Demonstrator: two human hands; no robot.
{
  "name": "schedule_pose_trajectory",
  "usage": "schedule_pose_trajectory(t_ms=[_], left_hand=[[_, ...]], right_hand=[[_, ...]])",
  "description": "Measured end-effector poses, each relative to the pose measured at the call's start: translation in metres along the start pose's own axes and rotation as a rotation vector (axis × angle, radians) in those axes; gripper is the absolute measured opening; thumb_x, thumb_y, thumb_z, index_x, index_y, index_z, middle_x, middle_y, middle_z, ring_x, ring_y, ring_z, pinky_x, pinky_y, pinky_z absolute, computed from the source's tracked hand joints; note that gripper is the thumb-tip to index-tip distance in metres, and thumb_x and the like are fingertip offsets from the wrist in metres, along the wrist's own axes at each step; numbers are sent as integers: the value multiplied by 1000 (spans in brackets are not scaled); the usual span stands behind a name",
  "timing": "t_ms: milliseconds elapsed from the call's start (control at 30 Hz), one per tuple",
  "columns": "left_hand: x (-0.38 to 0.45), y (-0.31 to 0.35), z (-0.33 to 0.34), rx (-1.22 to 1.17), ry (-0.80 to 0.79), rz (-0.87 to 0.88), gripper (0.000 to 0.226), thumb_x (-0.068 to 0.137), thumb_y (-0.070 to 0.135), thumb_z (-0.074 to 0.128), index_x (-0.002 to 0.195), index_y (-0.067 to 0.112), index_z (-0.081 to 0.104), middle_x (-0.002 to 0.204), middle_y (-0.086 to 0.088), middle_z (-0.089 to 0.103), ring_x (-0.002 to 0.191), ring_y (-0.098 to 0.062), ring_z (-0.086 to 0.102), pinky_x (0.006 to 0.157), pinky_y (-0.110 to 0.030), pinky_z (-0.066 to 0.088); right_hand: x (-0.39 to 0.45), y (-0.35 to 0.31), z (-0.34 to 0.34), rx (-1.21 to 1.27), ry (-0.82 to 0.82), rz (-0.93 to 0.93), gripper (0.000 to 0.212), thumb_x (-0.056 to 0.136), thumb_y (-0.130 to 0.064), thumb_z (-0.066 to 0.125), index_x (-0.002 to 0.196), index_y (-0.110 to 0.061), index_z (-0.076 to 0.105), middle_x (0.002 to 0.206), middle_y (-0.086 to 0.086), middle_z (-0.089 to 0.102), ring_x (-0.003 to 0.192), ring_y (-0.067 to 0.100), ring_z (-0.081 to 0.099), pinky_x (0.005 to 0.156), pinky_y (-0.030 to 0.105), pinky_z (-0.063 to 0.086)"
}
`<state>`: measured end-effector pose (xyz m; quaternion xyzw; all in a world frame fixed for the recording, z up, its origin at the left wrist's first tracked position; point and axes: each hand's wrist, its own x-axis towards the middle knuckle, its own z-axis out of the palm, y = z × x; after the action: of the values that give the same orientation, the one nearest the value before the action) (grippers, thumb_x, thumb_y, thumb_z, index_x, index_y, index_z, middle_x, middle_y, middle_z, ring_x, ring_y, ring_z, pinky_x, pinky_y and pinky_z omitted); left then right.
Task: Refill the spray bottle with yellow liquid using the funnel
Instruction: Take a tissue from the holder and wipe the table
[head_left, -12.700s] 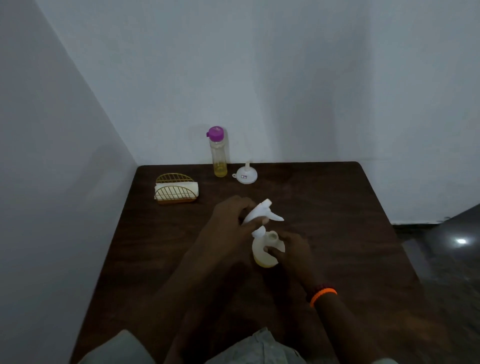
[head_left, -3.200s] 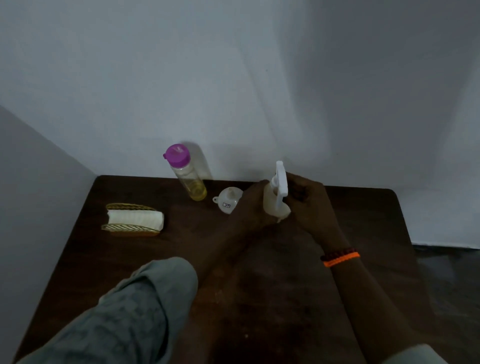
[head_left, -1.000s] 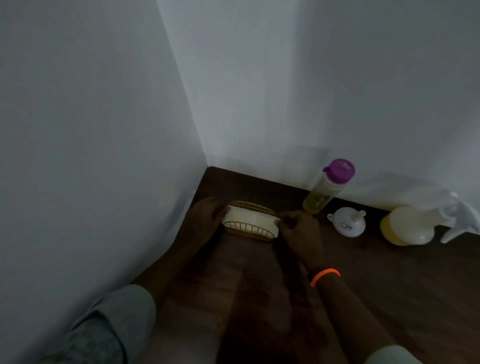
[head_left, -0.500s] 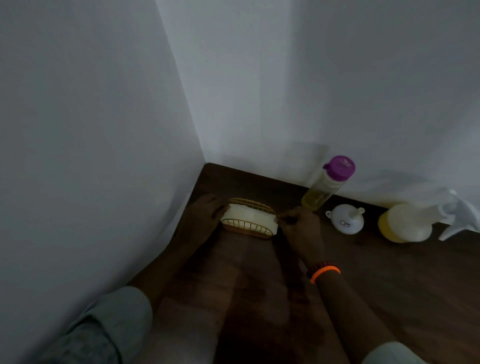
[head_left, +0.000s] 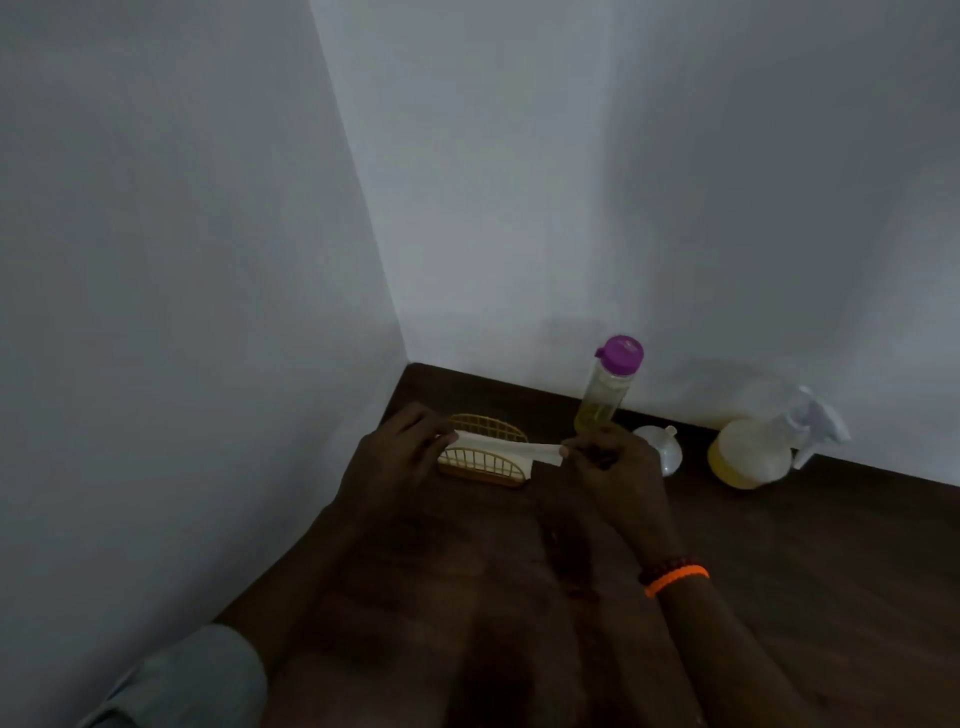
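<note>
White thin napkin (head_left: 501, 446) pinched taut between left hand (head_left: 397, 452) and right hand (head_left: 615, 465), above wire holder (head_left: 485, 460)

Dark wooden table (head_left: 779, 571) bears napkin holder (head_left: 483, 460), bottles, funnel (head_left: 667, 449).

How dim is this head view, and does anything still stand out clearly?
Head view: very dim, the table and both forearms nearly merging. The napkin pinched between left hand and right hand, the purple bottle cap and orange wristband stand out. Spray bottle is soft, casting a faint wall shadow; wide-angle stretch at edges.
</note>
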<state>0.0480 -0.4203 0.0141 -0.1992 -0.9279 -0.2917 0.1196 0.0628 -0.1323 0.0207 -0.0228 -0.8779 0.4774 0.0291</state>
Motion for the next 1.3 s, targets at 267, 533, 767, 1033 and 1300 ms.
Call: schedule_pose_trajectory(t_ms=[267, 533, 767, 1033, 1300], left_hand=[[-22, 67, 15, -110, -95, 14, 12, 95, 32, 61, 100, 24, 68, 107, 9, 64, 97, -2, 59, 84, -20, 52], [-28, 123, 80, -223, -343, -52, 3, 92, 32, 67, 92, 33, 64, 91, 17, 61, 84, 1, 59, 74, -22, 51], [1, 153, 126, -164, -234, 47, 12, 94, 26, 64, 103, 21, 69, 105, 9, 60, 91, -1, 56, 77, -16, 47], [-44, 134, 168, 31, -428, 154, 24, 93, 34, 59, 110, 23, 72, 114, 5, 67, 102, -10, 59, 89, -31, 52], [-76, 173, 217, 213, -490, 307, 46, 89, 21, 47, 128, 2, 64, 135, -17, 62, 128, -29, 58, 110, -45, 45]], right_hand=[[-57, 12, -73, -50, 23, -22, 6, 81, -17, 80, 85, -20, 77, 82, -14, 71, 83, -4, 66, 69, 8, 50], [-96, 65, -137, -150, -201, 176, 8, 83, -19, 78, 81, -26, 75, 82, -12, 72, 81, -7, 65, 67, 11, 50], [-81, 113, -167, -248, -102, 106, 11, 85, -15, 75, 95, -16, 78, 95, -5, 71, 90, 5, 64, 79, 19, 50], [-115, 165, -132, -530, -296, 274, 24, 93, -23, 61, 115, -18, 70, 120, 2, 63, 113, 20, 61, 90, 24, 44], [-138, 152, -65, -483, -302, 95, 55, 98, -24, 36, 145, 4, 42, 156, 19, 36, 144, 29, 39, 118, 31, 24]])
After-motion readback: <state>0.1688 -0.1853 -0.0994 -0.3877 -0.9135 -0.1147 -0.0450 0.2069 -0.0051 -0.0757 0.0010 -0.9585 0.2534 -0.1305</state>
